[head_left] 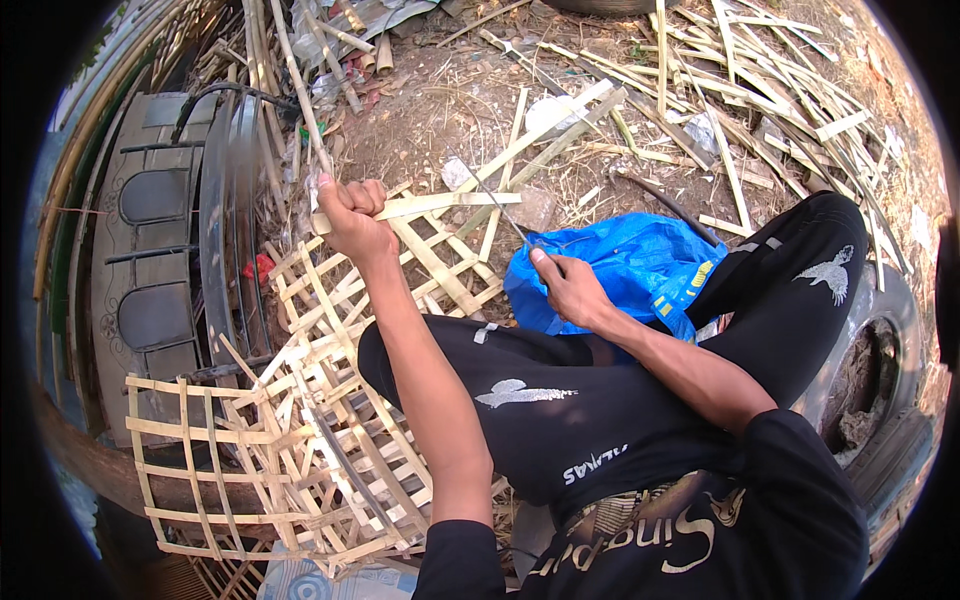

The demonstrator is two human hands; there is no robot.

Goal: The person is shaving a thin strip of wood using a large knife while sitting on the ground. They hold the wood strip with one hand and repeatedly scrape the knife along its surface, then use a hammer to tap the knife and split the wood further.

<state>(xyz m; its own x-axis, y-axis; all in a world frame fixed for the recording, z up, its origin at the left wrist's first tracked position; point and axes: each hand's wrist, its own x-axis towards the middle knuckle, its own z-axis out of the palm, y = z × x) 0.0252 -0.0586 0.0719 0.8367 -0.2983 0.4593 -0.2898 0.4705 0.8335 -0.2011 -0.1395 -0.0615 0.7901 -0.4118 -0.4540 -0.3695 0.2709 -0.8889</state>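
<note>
My left hand [355, 215] is closed in a fist around one end of a pale, flat bamboo strip [450, 203]. From the fist the strip reaches rightward, roughly level. My right hand [573, 288] grips a knife [497, 202], its long thin blade slanting up and left, crossing close to the strip's free end. The knife's handle is hidden in my fingers. Below and around that hand, a crumpled blue plastic sheet [610, 255] lies against my bent leg. Woven bamboo lattice [440, 270] lies under the strip, beside my left forearm.
Stacked open-weave bamboo lattice pieces [215, 435] fill the lower left. Loose split bamboo strips [740, 90] are strewn at the upper right. A tyre [905, 325] lies on the right, with metal-framed panels [150, 230] and bamboo poles [290, 80] along the left.
</note>
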